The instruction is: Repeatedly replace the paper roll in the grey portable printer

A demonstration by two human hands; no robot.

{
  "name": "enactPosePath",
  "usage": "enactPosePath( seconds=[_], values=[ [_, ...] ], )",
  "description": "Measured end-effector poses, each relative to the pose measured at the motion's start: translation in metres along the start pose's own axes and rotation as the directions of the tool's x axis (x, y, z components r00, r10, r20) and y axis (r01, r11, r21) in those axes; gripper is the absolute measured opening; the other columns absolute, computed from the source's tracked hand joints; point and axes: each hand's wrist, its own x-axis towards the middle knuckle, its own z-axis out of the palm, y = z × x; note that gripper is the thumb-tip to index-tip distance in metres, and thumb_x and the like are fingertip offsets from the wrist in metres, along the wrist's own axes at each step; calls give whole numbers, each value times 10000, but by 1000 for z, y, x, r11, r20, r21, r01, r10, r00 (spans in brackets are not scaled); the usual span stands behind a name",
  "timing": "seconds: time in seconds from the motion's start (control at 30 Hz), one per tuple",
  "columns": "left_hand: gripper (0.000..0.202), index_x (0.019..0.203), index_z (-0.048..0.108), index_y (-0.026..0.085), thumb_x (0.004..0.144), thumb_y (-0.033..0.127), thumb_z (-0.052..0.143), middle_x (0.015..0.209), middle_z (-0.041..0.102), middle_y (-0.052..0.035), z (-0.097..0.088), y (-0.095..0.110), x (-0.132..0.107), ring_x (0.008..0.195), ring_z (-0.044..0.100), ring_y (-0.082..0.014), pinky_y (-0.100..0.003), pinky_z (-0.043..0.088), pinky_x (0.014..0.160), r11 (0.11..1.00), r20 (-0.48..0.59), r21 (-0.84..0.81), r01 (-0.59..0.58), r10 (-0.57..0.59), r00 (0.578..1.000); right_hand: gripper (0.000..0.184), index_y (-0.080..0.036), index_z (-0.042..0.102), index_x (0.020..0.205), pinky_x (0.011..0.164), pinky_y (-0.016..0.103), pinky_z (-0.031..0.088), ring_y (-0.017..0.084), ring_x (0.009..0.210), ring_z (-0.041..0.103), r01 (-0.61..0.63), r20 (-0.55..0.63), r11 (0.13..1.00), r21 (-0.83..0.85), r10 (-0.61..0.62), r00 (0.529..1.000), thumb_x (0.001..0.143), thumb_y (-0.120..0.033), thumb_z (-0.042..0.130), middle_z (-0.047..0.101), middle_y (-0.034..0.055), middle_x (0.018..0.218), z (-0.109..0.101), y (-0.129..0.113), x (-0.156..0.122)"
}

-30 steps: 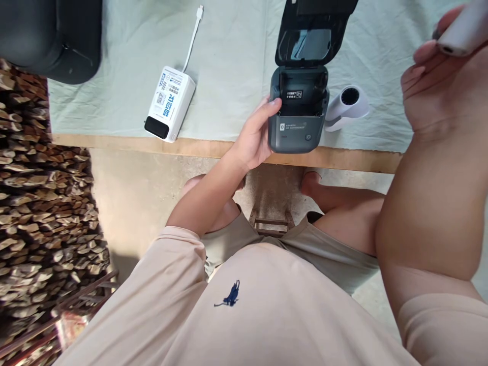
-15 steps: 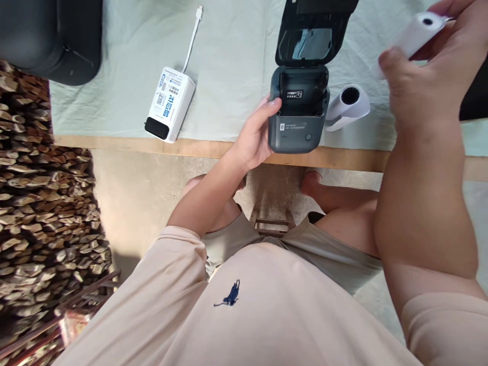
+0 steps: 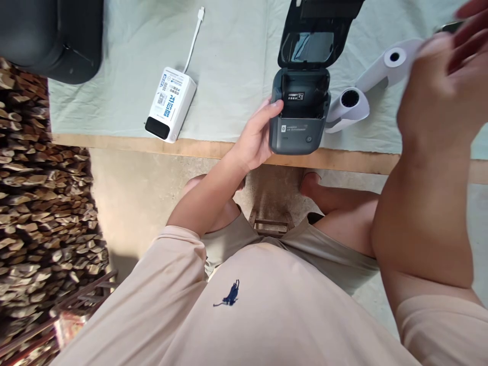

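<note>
A dark grey small printer (image 3: 299, 118) stands at the table's front edge with its lid (image 3: 310, 40) flipped up and its paper bay bare. My left hand (image 3: 254, 138) grips the printer's left side, thumb on its top. My right hand (image 3: 438, 96) is raised at the right, blurred, with its fingers closed on a white paper roll (image 3: 389, 63) whose core faces me. A second white roll (image 3: 347, 108) lies on the cloth just right of the printer.
A pale green cloth (image 3: 229, 66) covers the wooden table. A white power bank (image 3: 170, 103) with a white cable (image 3: 192, 35) lies left of the printer. A black case (image 3: 49, 38) sits at the far left corner. Stacked wood pieces (image 3: 41, 213) fill the floor at left.
My right hand has brought the white roll down and leftwards, closer to the printer, turning its core towards me. The left hand and the printer have stayed put.
</note>
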Motion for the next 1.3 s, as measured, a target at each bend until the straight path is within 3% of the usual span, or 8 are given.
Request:
enactPosePath(
  seconds=[0.07, 0.17, 0.4, 0.53, 0.63, 0.8, 1.1, 1.3],
  values=[
    [321, 1260, 790, 197, 1155, 322, 513, 1023, 902, -57, -1, -1, 0, 1395, 832, -323, -432, 723, 1126, 1000, 24, 8, -17, 17, 1000, 338, -290, 802, 1257, 1043, 619, 585, 419, 1124, 816, -3, 165, 978, -208, 38, 986, 953, -404, 708, 824, 85, 1048, -2, -23, -11],
    [277, 1254, 787, 210, 1131, 306, 558, 1104, 920, -76, -2, -1, -1, 1466, 786, -331, -433, 686, 1199, 999, 85, 4, -39, 38, 996, 339, -227, 823, 1231, 1085, 640, 587, 444, 1244, 804, -22, 343, 913, -408, 176, 923, 974, -441, 766, 861, 130, 1103, 3, -44, -21],
    [147, 1124, 738, 239, 1116, 298, 604, 1153, 912, -67, 0, 2, -3, 1495, 754, -352, -487, 655, 1264, 999, 125, -18, -43, 45, 991, 280, -233, 862, 1169, 1077, 570, 616, 385, 1177, 814, -36, 387, 903, -428, 219, 896, 916, -254, 741, 840, 101, 1018, -3, -47, -17],
    [291, 1094, 735, 243, 1175, 261, 456, 1057, 880, -62, 1, 2, -1, 1423, 798, -292, -454, 677, 1211, 999, 133, -17, -33, 35, 991, 247, -240, 796, 920, 885, 488, 635, 277, 851, 791, -243, 328, 961, -134, 274, 904, 754, -89, 694, 707, 6, 765, -10, -40, -17],
    [352, 1125, 731, 216, 1196, 270, 391, 1031, 854, -56, 1, 2, 1, 1366, 833, -276, -419, 697, 1151, 1000, 87, -4, -27, 27, 996, 230, -245, 690, 812, 581, 388, 561, 220, 610, 694, -391, 261, 875, 284, 322, 910, 647, -98, 624, 674, 8, 750, -2, -24, -14],
    [416, 1132, 718, 178, 1215, 262, 320, 973, 832, -46, 3, 3, 0, 1207, 888, -242, -374, 714, 1083, 1000, 54, -7, -29, 29, 998, 287, -285, 602, 793, 475, 352, 486, 242, 668, 687, -252, 185, 645, 721, 171, 968, 550, -278, 755, 615, 47, 851, 26, 6, -4],
    [369, 1108, 706, 171, 1210, 242, 358, 935, 832, -41, 5, 3, -2, 1295, 869, -257, -419, 710, 1146, 999, 60, -21, -50, 51, 997, 433, -370, 620, 1034, 451, 341, 338, 208, 608, 488, -10, -3, 543, 839, 24, 1000, 612, -418, 702, 511, 33, 834, 71, 44, 15],
    [352, 1234, 752, 183, 1196, 266, 412, 1048, 890, -64, 4, 3, -2, 1478, 782, -304, -494, 668, 1252, 1000, 46, -17, -26, 26, 999, 430, -457, 740, 1195, 571, 357, 482, 193, 705, 518, -54, 72, 390, 919, -34, 997, 779, -565, 761, 662, 32, 1053, 81, 96, 33]
  ],
)
